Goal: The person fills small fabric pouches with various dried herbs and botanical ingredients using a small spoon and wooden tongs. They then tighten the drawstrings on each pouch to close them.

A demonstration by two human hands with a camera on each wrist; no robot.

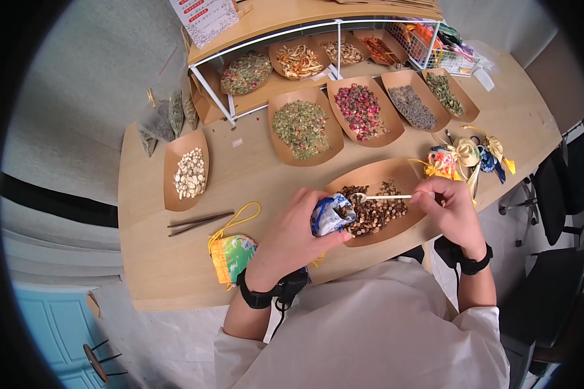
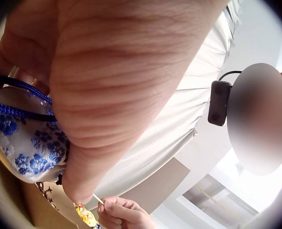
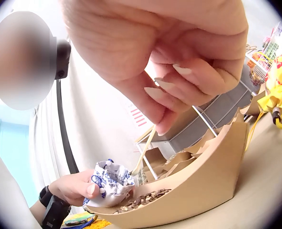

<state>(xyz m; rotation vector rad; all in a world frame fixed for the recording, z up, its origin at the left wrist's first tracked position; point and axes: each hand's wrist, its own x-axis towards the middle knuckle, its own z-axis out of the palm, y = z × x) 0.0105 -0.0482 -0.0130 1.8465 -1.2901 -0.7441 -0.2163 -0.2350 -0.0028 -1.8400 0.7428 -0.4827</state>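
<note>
My left hand (image 1: 285,233) grips a small white drawstring pouch (image 1: 334,214) with blue flowers and a blue cord. The pouch leans over the near left rim of a brown paper tray (image 1: 377,170), its mouth facing right. Brown chopped dried herbs (image 1: 377,219) lie in that tray. Between thumb and fingers my right hand (image 1: 454,211) pinches the handle of a slim wooden spoon (image 1: 390,197); the spoon's bowl is over the herbs, close to the pouch mouth. In the right wrist view the pouch (image 3: 113,185) shows an opened top.
Trays of dried petals, including a rosebud tray (image 1: 363,113), line the back before a white wire rack (image 1: 339,48). At left are a tray of white slices (image 1: 190,174), tweezers (image 1: 201,223) and a green-yellow pouch (image 1: 232,258). Finished-looking pouches (image 1: 466,152) lie at right.
</note>
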